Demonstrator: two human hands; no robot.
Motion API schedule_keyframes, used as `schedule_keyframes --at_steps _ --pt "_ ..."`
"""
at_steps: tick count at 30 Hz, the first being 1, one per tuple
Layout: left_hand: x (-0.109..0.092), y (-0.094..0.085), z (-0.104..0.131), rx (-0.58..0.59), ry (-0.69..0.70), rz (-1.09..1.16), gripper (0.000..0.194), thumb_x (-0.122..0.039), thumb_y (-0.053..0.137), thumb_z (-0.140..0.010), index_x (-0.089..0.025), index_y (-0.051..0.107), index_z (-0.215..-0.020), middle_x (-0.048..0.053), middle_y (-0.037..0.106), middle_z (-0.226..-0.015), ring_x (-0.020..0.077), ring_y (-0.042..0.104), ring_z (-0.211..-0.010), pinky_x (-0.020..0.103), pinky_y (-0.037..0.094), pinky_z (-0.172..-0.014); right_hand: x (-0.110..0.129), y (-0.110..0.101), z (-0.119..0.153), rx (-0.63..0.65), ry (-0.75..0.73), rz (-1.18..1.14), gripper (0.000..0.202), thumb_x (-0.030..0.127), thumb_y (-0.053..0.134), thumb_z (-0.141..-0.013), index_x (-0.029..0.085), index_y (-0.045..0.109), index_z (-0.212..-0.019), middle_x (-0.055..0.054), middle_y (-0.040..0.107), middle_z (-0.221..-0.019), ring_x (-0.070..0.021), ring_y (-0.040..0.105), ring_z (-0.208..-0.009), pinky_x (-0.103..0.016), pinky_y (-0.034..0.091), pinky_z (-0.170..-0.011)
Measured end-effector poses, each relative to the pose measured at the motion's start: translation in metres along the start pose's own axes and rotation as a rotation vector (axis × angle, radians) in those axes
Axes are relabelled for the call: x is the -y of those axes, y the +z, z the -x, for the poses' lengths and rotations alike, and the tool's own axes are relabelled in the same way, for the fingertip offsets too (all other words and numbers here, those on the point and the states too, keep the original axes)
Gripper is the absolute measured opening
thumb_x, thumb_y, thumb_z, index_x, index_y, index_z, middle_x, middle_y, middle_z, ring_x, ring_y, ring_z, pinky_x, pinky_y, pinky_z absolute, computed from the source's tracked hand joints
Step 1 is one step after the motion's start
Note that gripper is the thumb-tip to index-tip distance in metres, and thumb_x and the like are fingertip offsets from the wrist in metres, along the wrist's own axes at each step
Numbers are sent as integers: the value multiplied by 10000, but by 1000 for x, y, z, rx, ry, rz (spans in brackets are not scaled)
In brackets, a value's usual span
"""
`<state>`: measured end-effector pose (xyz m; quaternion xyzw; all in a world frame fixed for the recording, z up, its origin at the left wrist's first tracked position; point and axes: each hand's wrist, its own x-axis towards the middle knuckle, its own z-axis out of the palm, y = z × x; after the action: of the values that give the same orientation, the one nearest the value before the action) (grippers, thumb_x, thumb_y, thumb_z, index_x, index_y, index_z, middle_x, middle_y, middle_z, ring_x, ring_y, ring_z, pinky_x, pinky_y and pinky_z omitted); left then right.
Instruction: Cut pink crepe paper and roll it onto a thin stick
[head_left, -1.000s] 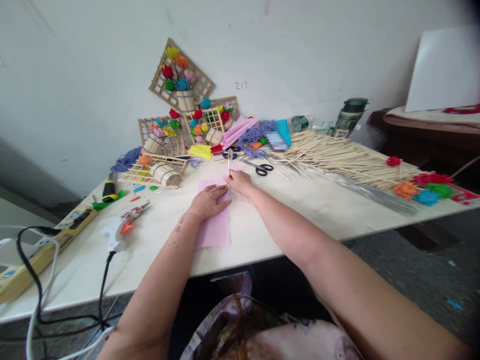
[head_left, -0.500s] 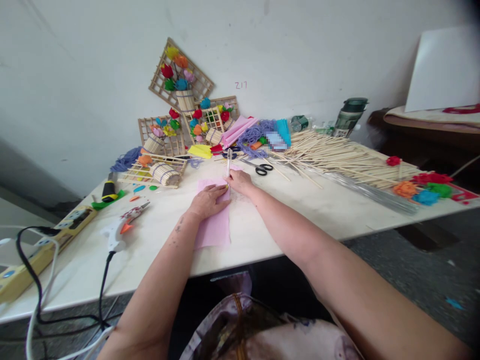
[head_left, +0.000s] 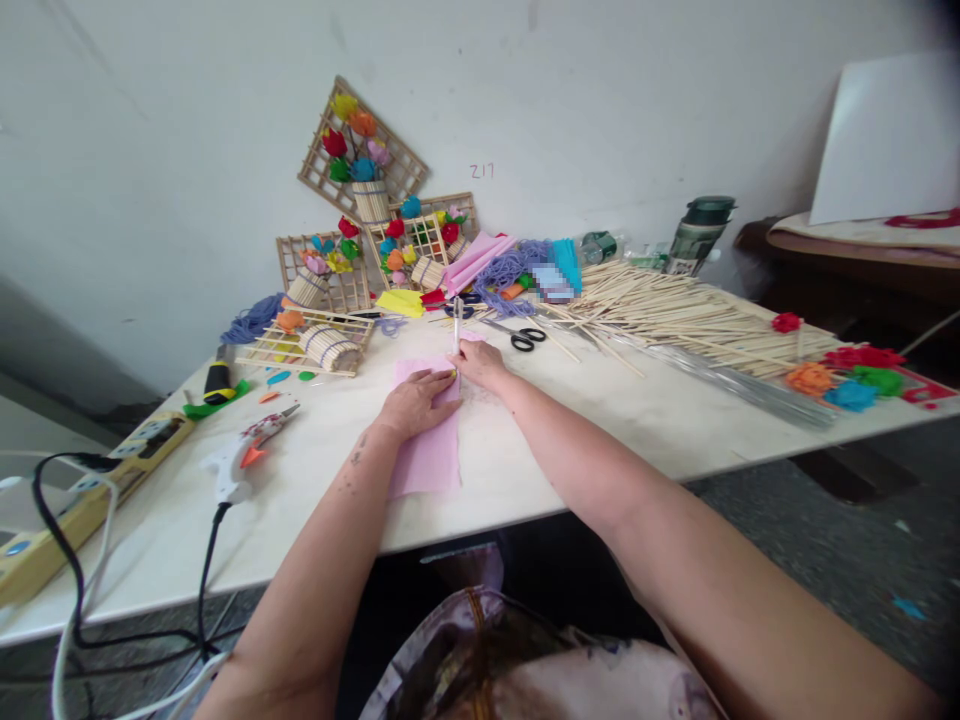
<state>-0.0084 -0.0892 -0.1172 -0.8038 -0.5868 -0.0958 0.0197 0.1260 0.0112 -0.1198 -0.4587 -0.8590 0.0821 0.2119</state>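
Observation:
A sheet of pink crepe paper (head_left: 426, 465) lies on the white table in front of me. Flat on its upper part rests my left hand (head_left: 418, 403), fingers stretched toward the right edge. By its fingertips shows a tiny yellow speck, too small to name. My right hand (head_left: 482, 364) is closed round a slim whitish pen (head_left: 458, 325), held nearly upright just beyond my left fingertips. The pen's tip is hidden behind the fingers. Behind the hands lie black-handled scissors (head_left: 523, 338).
On the left lie a white glue gun (head_left: 234, 468), a yellow-black utility knife (head_left: 218, 378) and a power strip (head_left: 97, 505) with cables. Bamboo frames with paper flowers (head_left: 330, 350) stand behind. Many thin sticks (head_left: 667, 310) cover the back right, near a dark green bottle (head_left: 699, 235).

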Motion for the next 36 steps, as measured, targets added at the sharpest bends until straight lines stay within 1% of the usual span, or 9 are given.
schedule_keyframes --at_steps 5,16,21,26,32,36 --pt "0 -1 0 2 -11 8 537 -504 391 -812 -214 508 -1249 9 495 -1305 234 378 -1234 374 296 -1044 1 -1 1 11 9 -6 341 423 377 -857 201 601 -988 -80 665 -998 -197 599 -912 -271 413 -730" --pt "-1 -1 1 -4 -11 15 547 -507 396 -812 -192 516 -1243 24 503 -1297 238 382 -1230 368 293 -1048 2 -6 5 3 11 -40 326 412 409 -835 196 625 -947 -74 674 -964 -190 599 -884 -257 406 -702" --pt "-1 -1 0 1 -8 0 534 -500 391 -814 -213 510 -1248 13 497 -1303 236 385 -1227 375 302 -1041 2 -7 4 18 24 -49 319 415 423 -825 205 631 -944 -63 676 -956 -183 598 -877 -248 405 -698" --pt "-1 -1 1 2 -11 3 547 -510 387 -813 -201 511 -1247 14 497 -1303 236 380 -1228 370 297 -1045 2 -8 5 17 17 -65 309 420 439 -811 206 641 -906 -57 681 -929 -181 603 -853 -243 400 -674" --pt "-1 -1 0 0 -10 0 532 -513 388 -812 -220 520 -1235 9 500 -1299 230 384 -1228 359 294 -1045 2 -11 8 40 32 -91 303 427 451 -803 207 649 -868 -35 685 -886 -157 602 -818 -221 389 -649" --pt "-2 -2 1 1 -28 6 548 -520 398 -804 -212 495 -1247 31 519 -1277 235 399 -1219 362 310 -1032 1 -11 7 47 31 -126 302 434 466 -787 206 658 -839 -32 687 -854 -154 598 -794 -218 386 -634"
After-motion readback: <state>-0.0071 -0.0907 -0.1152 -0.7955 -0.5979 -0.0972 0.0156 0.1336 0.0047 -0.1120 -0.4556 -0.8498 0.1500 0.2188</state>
